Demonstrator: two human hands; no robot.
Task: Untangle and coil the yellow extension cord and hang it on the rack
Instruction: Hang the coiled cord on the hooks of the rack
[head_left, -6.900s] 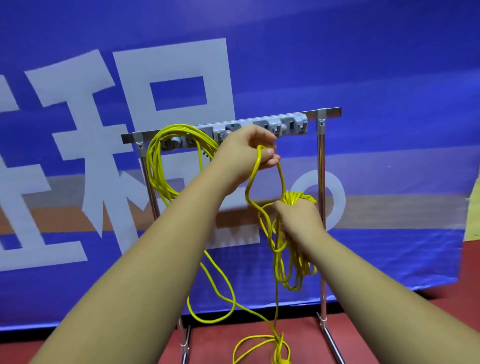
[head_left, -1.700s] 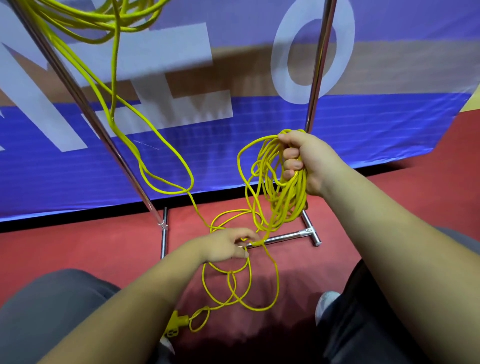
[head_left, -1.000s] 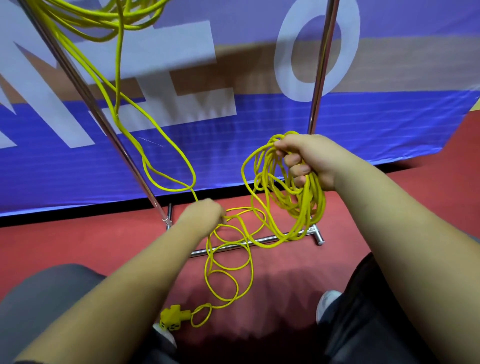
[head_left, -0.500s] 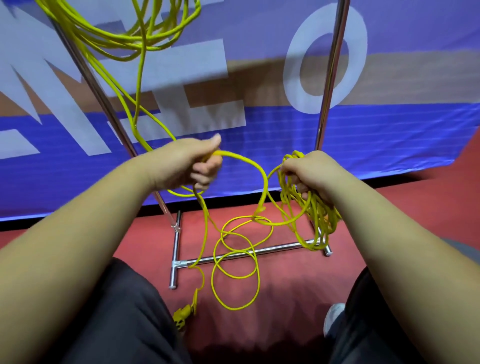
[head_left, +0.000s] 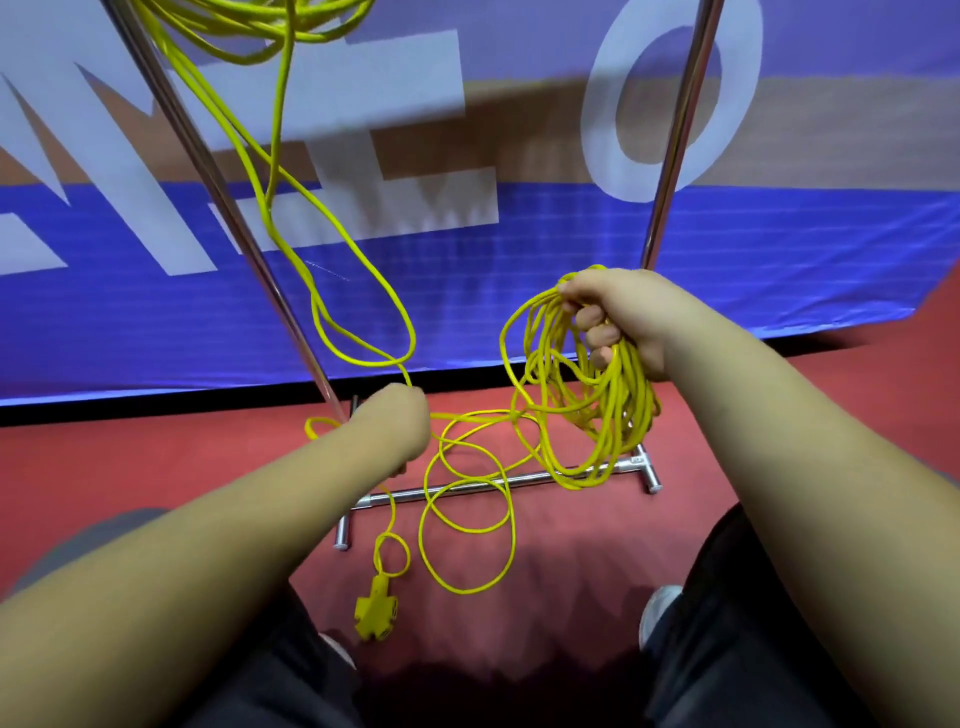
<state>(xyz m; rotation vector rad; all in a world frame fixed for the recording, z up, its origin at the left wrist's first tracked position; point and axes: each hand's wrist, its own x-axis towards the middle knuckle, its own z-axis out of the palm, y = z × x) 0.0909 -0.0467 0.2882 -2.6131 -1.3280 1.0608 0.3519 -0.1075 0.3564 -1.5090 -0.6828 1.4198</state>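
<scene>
The left hand (head_left: 400, 426) has dropped away from the right hand (head_left: 618, 317), which clasps the gathered loops of the yellow extension cord (head_left: 623, 405), and now grips a low strand, so more coiling remains.

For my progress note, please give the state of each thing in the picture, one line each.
Rack: standing upright.
Cord: partly uncoiled; loose loops reach the floor, more draped on the rack.
Coil: uneven loops hanging from the right hand.
Right hand: grips the coil, off the floor.
Left hand: grips a loose strand of the cord, low down.
Socket end: down by the floor, unheld.
</scene>
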